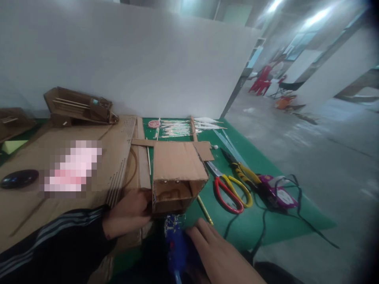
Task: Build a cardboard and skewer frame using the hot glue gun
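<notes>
An open-fronted cardboard box point(181, 159) stands near the middle, its opening facing me. My left hand point(128, 213) holds the box at its lower left edge, with its fingertips partly hidden beside it. Just below the opening is a blue glue gun point(177, 244) with stringy glue around its tip and a clear stick at its rear. My right hand point(211, 246) is wrapped round the glue gun from the right; some of its fingers are hidden. Cardboard strips point(142, 142) lie behind and left of the box.
Red-and-yellow scissors point(229, 193), pliers point(241, 169) and a purple packet point(276, 197) with a black cord lie right. A pencil point(205, 211) is beside the box. Left are cardboard sheets, a dark mouse point(19, 178) and a cardboard model point(79, 106). Wrapped sticks point(177, 128) lie behind.
</notes>
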Motion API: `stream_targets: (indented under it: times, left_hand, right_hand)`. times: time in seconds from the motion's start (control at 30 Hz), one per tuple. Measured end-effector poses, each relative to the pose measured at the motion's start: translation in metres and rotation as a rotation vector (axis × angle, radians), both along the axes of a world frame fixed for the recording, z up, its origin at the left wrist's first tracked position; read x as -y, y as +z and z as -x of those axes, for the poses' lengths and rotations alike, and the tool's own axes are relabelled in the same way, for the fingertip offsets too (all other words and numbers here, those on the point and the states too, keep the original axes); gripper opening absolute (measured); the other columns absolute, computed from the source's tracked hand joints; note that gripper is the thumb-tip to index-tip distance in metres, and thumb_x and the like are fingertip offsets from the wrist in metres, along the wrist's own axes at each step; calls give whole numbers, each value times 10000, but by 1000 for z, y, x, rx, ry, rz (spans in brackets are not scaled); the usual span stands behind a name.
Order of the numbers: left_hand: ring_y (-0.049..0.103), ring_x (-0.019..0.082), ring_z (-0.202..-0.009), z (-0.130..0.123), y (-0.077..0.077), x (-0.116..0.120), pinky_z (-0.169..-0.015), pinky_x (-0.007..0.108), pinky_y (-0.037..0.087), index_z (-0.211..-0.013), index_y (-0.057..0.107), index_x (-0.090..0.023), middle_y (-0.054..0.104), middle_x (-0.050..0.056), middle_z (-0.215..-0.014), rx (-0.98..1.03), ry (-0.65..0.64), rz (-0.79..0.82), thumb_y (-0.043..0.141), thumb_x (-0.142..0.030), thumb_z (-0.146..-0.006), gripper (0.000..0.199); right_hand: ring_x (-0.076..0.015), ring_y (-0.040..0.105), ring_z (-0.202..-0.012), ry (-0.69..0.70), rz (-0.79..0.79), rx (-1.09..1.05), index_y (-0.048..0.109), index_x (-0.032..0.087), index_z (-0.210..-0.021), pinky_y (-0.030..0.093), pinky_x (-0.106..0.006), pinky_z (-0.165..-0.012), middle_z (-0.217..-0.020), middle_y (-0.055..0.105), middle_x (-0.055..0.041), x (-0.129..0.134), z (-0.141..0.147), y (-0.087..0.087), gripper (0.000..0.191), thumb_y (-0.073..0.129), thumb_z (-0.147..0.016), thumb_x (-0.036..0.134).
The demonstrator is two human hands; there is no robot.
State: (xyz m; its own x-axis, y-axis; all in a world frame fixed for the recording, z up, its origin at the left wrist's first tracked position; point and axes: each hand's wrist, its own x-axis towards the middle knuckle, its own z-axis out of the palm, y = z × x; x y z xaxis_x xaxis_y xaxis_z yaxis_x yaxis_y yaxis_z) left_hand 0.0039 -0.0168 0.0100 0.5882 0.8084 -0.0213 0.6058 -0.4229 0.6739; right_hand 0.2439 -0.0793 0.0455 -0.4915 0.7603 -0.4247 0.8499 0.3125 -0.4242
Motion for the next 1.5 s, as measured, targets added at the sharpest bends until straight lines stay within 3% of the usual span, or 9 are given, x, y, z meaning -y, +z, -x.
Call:
stream_targets:
  times: [0.27, 0.5, 0.83, 1.07, 1.5]
  left_hand:
    - [688, 221, -1046, 1, -5, 0, -961, 305, 509, -1238, 629, -221, 733, 54, -1159, -29, 3, -11, 524, -102, -823, 445]
    - [675, 225, -1084, 0, 1, -1, -1026, 312, 481, -1270, 619, -219, 737, 54, -1167, -24, -27, -7, 522, -108, -826, 468]
    - [690, 224, -1054, -3, 3, -1, -997, 300, 498, -1296, 612, -215, 746, 54, -1157, -85, 5, -17, 538, -82, -811, 509]
    - [689, 208, -1051, -4, 7, 0, -1000, 294, 492, -1294, 614, -226, 742, 49, -1170, -97, 2, -31, 518, -73, -822, 505]
    - [698, 259, -964, 1, -4, 0, -896, 356, 533, -1214, 641, -174, 737, 107, -1093, -112, 36, -14, 505, -156, -829, 409]
  right_hand:
    - [-322, 524, -1179, -37, 43, -4, 603, 159, -1176, 450, -461, -1015, -1227, 570, -125, -1, 3, 6, 430, 565, -758, 69]
    - [-331, 516, -1203, -23, 69, 24, 604, 144, -1194, 445, -467, -1019, -1261, 558, -136, -4, 3, 8, 493, 544, -720, 23]
    - [-348, 510, -1212, -32, 64, 31, 606, 136, -1215, 434, -502, -1027, -1263, 562, -144, -4, 4, 5, 533, 536, -703, 5]
    - [-332, 515, -1202, -37, 71, 15, 613, 148, -1176, 443, -462, -1013, -1244, 569, -132, -7, 4, 4, 498, 540, -702, 16]
    - [-283, 536, -1161, -46, -22, -31, 601, 184, -1125, 448, -384, -996, -1207, 581, -93, 1, 1, 7, 428, 557, -720, 55]
